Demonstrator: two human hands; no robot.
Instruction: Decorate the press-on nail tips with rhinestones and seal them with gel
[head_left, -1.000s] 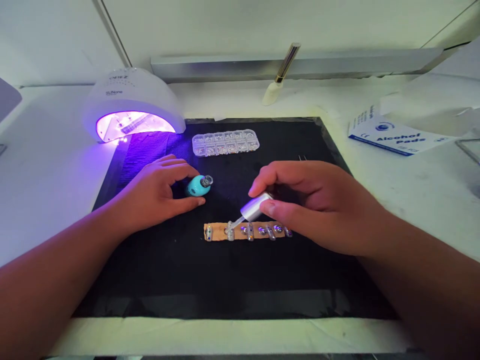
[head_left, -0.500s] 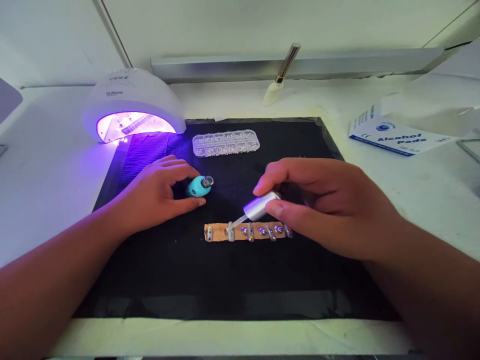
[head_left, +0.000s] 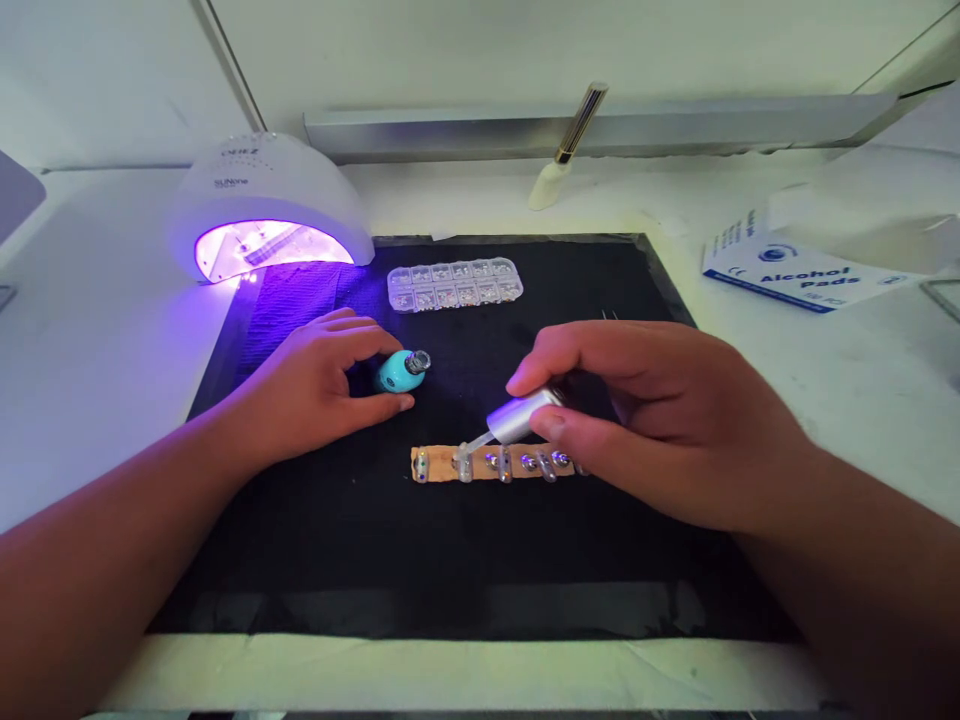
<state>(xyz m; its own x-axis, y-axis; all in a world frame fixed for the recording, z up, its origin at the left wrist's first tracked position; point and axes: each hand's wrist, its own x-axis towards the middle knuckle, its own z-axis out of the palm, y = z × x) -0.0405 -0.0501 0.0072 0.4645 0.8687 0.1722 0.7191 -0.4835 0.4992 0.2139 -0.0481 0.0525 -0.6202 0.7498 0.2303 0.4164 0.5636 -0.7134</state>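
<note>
Fingers of right hand [head_left: 660, 420] pinch smooth silver cylindrical cap [head_left: 517, 416], left hand [head_left: 322, 385] pinches rounded turquoise bottle [head_left: 399, 373], studded tan strip [head_left: 480, 470] parallel to near edge of black mat [head_left: 450, 560]

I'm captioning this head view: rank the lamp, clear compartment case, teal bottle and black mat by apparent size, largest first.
1. Black mat
2. Lamp
3. Clear compartment case
4. Teal bottle
</note>
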